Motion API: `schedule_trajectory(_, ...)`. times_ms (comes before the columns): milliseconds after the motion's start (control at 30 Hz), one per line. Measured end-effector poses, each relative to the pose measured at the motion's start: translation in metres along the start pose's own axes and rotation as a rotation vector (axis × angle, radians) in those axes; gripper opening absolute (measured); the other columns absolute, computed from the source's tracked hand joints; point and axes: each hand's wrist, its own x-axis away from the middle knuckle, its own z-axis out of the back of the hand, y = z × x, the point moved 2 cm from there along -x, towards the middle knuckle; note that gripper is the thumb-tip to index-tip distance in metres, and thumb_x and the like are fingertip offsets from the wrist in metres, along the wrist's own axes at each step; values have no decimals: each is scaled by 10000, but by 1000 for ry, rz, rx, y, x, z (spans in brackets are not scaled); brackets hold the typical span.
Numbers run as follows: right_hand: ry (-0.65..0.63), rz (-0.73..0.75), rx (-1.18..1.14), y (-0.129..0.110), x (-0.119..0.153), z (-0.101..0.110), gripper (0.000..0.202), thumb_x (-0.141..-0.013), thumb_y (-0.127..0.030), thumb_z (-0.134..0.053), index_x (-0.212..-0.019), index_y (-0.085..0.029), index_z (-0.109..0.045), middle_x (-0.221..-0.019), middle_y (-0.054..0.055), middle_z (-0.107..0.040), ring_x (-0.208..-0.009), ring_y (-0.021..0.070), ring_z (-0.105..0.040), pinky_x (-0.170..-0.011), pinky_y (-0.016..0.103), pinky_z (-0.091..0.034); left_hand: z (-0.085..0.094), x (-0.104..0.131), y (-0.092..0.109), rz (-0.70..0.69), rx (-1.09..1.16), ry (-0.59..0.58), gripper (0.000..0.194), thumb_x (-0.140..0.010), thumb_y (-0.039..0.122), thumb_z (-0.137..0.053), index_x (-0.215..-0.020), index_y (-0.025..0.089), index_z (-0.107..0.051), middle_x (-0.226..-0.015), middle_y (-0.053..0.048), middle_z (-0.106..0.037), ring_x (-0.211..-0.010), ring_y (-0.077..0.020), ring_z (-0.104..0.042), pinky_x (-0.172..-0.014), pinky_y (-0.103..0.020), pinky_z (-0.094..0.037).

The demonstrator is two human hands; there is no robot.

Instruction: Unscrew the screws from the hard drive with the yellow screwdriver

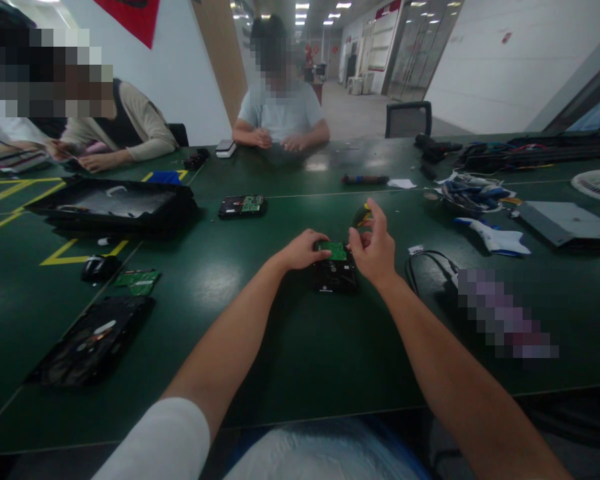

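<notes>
In front of me a black hard drive point(336, 279) lies on the green table, its green circuit board point(334, 251) facing up at the far end. My left hand point(304, 251) grips the drive's far left corner, thumb resting over the board and fingers at the back edge. My right hand point(378, 252), at the drive's right side, has its fingers closed around a screwdriver point(361, 215) with a yellow and black handle. The handle shows behind the fingers; its shaft and tip cannot be made out.
Left are a second hard drive point(241, 206), a black tray point(115, 203), a loose circuit board point(137, 281) and a black casing point(93, 340). Right are a cable point(420, 257), a glove point(495, 237) and a grey metal box point(573, 222). Co-workers sit across the table.
</notes>
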Motion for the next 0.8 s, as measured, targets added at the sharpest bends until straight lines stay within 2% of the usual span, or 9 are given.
schedule_trajectory(167,28,-2,34,0,0,1,678,-1002,-497,-581,-1597,-299,-326,-1162,92,-715,-576,162,-664,-626,395,-665,-1,0,-1,0,2,-10,586,-929,522,-660,-1400,174,-639,-1244,-138,-587,-1050,-257,-619,-985,-419,-519)
schedule_trajectory(267,26,13,42,0,0,1,679,-994,-481,-600,-1598,-313,-340,-1190,87,-718,-587,158,-665,-630,380,-662,-1,0,0,-3,4,0,563,-926,503,-670,-1382,172,-650,-1230,-135,-598,-1049,-259,-619,-985,-420,-522)
schedule_trajectory(433,-3,-15,-9,0,1,0,694,-1007,-430,-576,-1625,-315,-281,-1181,76,-727,-592,152,-679,-609,347,-653,-1,0,0,6,7,11,553,-922,490,-680,-1382,186,-649,-1233,-126,-600,-1047,-253,-626,-992,-417,-524)
schedule_trajectory(633,31,16,45,-2,-1,0,675,-989,-478,-610,-1592,-316,-354,-1227,95,-716,-659,171,-682,-628,364,-655,-1,-1,-1,-17,9,5,555,-924,485,-680,-1377,165,-657,-1228,-141,-614,-1038,-265,-629,-979,-426,-527)
schedule_trajectory(800,13,-3,-7,-2,0,0,689,-1006,-433,-576,-1618,-311,-283,-1200,84,-720,-615,166,-687,-622,366,-654,0,0,1,-8,4,3,559,-928,486,-673,-1381,158,-655,-1218,-135,-607,-1037,-258,-624,-979,-409,-524)
